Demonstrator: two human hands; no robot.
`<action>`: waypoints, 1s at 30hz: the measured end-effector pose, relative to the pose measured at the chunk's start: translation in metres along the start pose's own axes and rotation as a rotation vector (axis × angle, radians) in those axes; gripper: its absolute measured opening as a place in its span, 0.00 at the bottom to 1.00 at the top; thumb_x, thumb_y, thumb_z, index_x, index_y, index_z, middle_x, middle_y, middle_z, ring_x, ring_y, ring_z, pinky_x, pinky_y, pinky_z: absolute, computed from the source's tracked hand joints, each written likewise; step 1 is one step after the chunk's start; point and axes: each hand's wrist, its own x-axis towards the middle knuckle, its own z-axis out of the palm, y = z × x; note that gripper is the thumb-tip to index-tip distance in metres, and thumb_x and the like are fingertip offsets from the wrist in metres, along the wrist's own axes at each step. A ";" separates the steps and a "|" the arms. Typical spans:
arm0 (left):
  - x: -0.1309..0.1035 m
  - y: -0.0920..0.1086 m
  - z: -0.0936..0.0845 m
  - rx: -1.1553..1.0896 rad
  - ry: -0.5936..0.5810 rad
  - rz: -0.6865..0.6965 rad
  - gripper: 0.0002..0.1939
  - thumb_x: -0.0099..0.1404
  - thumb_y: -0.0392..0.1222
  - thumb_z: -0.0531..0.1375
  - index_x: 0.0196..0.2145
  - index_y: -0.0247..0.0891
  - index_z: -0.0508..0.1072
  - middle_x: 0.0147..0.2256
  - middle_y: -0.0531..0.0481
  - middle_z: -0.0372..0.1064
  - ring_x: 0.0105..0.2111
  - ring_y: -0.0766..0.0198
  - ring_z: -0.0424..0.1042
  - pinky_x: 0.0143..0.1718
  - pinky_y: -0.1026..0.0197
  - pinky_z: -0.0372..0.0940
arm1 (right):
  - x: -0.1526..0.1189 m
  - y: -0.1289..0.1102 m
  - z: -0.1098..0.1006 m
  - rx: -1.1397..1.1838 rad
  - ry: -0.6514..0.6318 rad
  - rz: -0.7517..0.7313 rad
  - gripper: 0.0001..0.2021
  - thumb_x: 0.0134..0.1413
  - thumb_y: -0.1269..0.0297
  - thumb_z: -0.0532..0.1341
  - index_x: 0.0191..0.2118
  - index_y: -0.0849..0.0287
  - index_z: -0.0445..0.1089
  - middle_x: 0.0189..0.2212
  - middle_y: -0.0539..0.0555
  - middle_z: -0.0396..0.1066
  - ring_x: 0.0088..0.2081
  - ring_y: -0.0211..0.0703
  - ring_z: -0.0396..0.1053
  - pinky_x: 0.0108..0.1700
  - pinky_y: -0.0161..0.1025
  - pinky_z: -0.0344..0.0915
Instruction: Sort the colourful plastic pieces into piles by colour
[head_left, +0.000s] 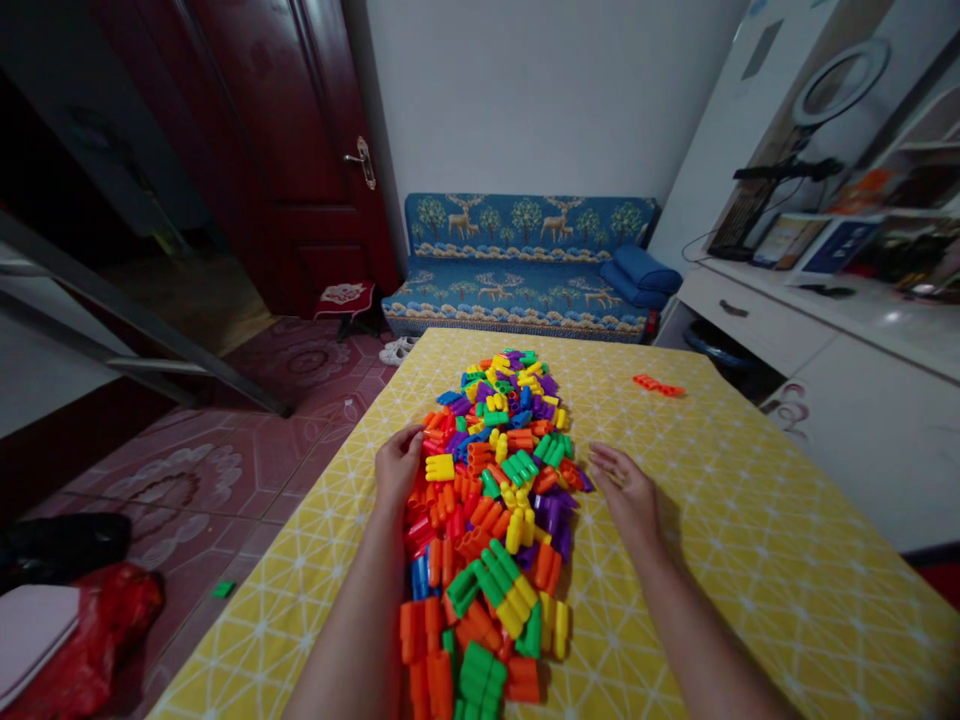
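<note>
A long pile of plastic building pieces in orange, green, yellow, red, purple and blue runs down the middle of the table. At the pile's left edge is my left hand, its fingers bent near red pieces; whether they hold one is hidden. My right hand hovers just right of the pile, fingers spread and nothing in them. Near the front, a green and yellow joined block lies on top of other pieces. Two joined orange pieces lie apart at the back right.
The table has a yellow patterned cloth. Behind it stands a blue patterned sofa. A white desk is on the right, and a metal ladder frame on the left. One green piece lies on the floor.
</note>
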 end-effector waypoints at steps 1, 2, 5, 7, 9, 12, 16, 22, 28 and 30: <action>0.000 0.000 0.000 0.004 -0.002 -0.001 0.20 0.59 0.48 0.57 0.42 0.33 0.79 0.43 0.40 0.78 0.46 0.51 0.76 0.51 0.53 0.67 | -0.006 -0.007 0.005 0.071 0.002 -0.016 0.20 0.53 0.58 0.58 0.51 0.58 0.69 0.50 0.60 0.73 0.51 0.50 0.71 0.52 0.49 0.68; 0.000 -0.001 0.000 0.009 -0.004 -0.001 0.19 0.59 0.48 0.57 0.42 0.33 0.79 0.43 0.40 0.78 0.46 0.51 0.76 0.50 0.53 0.67 | -0.011 -0.014 0.009 0.080 0.000 -0.048 0.20 0.51 0.60 0.59 0.50 0.58 0.70 0.49 0.59 0.74 0.50 0.50 0.71 0.52 0.48 0.68; 0.001 -0.001 0.000 0.011 -0.007 0.007 0.19 0.59 0.48 0.57 0.42 0.34 0.79 0.43 0.41 0.78 0.46 0.51 0.76 0.50 0.53 0.67 | -0.020 -0.024 0.019 -0.104 -0.010 -0.181 0.21 0.47 0.65 0.60 0.50 0.56 0.72 0.49 0.58 0.73 0.52 0.51 0.69 0.56 0.51 0.64; 0.001 0.000 -0.001 0.016 -0.003 0.013 0.19 0.59 0.48 0.57 0.42 0.34 0.79 0.42 0.41 0.78 0.46 0.52 0.76 0.51 0.53 0.66 | -0.022 -0.025 0.023 -0.210 -0.002 -0.240 0.21 0.47 0.66 0.59 0.50 0.58 0.72 0.50 0.59 0.73 0.53 0.52 0.68 0.57 0.52 0.63; 0.000 0.002 -0.001 0.033 0.002 0.012 0.19 0.59 0.48 0.57 0.42 0.34 0.79 0.42 0.41 0.79 0.45 0.51 0.76 0.50 0.53 0.66 | -0.023 -0.023 0.024 -0.227 0.009 -0.260 0.19 0.52 0.64 0.58 0.49 0.58 0.73 0.49 0.60 0.73 0.52 0.52 0.68 0.57 0.52 0.64; -0.001 0.005 -0.001 0.057 0.009 0.007 0.19 0.59 0.48 0.57 0.42 0.34 0.80 0.42 0.42 0.79 0.45 0.51 0.76 0.49 0.53 0.67 | -0.023 -0.020 0.023 -0.147 0.034 -0.176 0.18 0.57 0.57 0.56 0.50 0.58 0.72 0.48 0.60 0.74 0.50 0.50 0.71 0.54 0.49 0.66; -0.002 0.005 -0.001 0.049 0.005 0.013 0.18 0.60 0.47 0.57 0.41 0.35 0.80 0.42 0.43 0.79 0.45 0.52 0.76 0.51 0.54 0.66 | -0.023 -0.019 0.022 0.015 0.035 0.004 0.21 0.55 0.51 0.60 0.50 0.57 0.71 0.45 0.59 0.76 0.44 0.49 0.74 0.48 0.46 0.71; 0.000 0.007 -0.002 0.019 -0.004 -0.014 0.18 0.59 0.47 0.57 0.41 0.34 0.79 0.41 0.42 0.79 0.43 0.53 0.77 0.49 0.55 0.67 | -0.030 -0.027 0.022 0.212 0.026 0.004 0.21 0.50 0.50 0.65 0.46 0.58 0.73 0.41 0.57 0.76 0.41 0.47 0.74 0.45 0.43 0.71; -0.002 0.009 -0.002 0.057 0.018 0.021 0.17 0.60 0.45 0.57 0.40 0.36 0.80 0.40 0.44 0.79 0.43 0.55 0.77 0.48 0.57 0.68 | -0.036 -0.061 0.027 0.232 -0.014 0.014 0.19 0.57 0.50 0.61 0.43 0.60 0.75 0.32 0.54 0.76 0.32 0.42 0.72 0.34 0.36 0.69; -0.003 0.008 -0.002 0.047 0.011 0.024 0.16 0.60 0.45 0.57 0.40 0.36 0.80 0.40 0.45 0.79 0.43 0.56 0.77 0.48 0.58 0.68 | -0.031 -0.073 0.032 0.269 -0.040 0.028 0.19 0.55 0.50 0.62 0.43 0.60 0.75 0.32 0.54 0.76 0.32 0.42 0.72 0.34 0.36 0.69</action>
